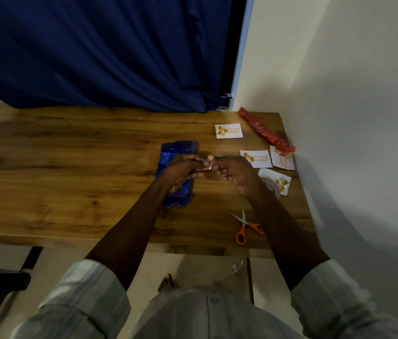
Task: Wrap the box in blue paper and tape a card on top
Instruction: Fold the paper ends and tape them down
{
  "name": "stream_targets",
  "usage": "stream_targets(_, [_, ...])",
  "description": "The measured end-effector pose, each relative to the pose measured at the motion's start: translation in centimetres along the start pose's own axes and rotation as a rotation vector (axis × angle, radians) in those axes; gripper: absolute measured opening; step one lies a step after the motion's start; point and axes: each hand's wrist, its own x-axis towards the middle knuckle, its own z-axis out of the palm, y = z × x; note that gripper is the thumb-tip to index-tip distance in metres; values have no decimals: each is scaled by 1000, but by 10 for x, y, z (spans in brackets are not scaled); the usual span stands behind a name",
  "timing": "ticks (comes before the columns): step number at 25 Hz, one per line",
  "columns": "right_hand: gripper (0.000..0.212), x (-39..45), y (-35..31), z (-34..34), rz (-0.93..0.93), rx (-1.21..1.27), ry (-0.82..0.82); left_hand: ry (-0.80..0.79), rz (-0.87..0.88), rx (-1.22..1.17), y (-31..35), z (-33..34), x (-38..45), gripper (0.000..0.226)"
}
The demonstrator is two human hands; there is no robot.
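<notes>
Head view, looking down on a wooden table [71, 152]. Blue-wrapped box [179, 149] lying flat near table centre, long axis running away from the body, near end partly hidden behind the left wrist. Left hand [182, 171] raised above the box, fingers curled inward, fingertips meeting those of the right hand. Right hand [236, 173] just right of the box, thumb up, fingers curled toward the left hand. Small pale strip [209, 166], apparently tape, pinched between the two hands at the meeting point; too small and dim to confirm the material. Four white cards with gold print lying flat on the right part of the table: far card [229, 130] alone toward the back edge; second card [258, 158] just right of the right hand; third card [282, 160] beside it, nearly touching the wall; fourth card [276, 180] nearer the body, partly behind the right forearm. Clear tape roll [271, 185] partly visible at the fourth card, mostly hidden by the forearm. Red roll [265, 129] lying diagonally along the right rear corner, near end over the third card. Scissors [244, 227] with orange handles lying shut near the front edge, between the forearms, blades pointing away. Blue curtain [100, 52] hanging behind the table. Pale wall [352, 94] on the right. Striped sleeves [88, 285] rolled back at both forearms.
</notes>
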Motion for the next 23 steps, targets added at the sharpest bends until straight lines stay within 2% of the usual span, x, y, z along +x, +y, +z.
stream_targets(6, [12, 17, -13, 39, -15, -63, -24, 42, 23, 39, 11, -43, 8, 11])
stream_targets(9, [6, 19, -20, 57, -20, -114, 11, 53, -3, 37, 19, -61, 12, 24])
stream_targets(12, [11, 22, -23, 74, -72, -150, 55, 47, -12, 22, 22, -76, 16, 34])
stream_targets(15, [10, 23, -24, 90, -116, -174, 133, 45, -13, 10, 21, -89, 19, 33])
stream_targets(19, [11, 28, -23, 111, -201, -216, 316, 40, -28, 14, 21, -102, 21, 28])
stream_targets(23, [10, 22, -30, 132, -276, -326, 411, 37, -10, -74, 27, -109, 20, 25])
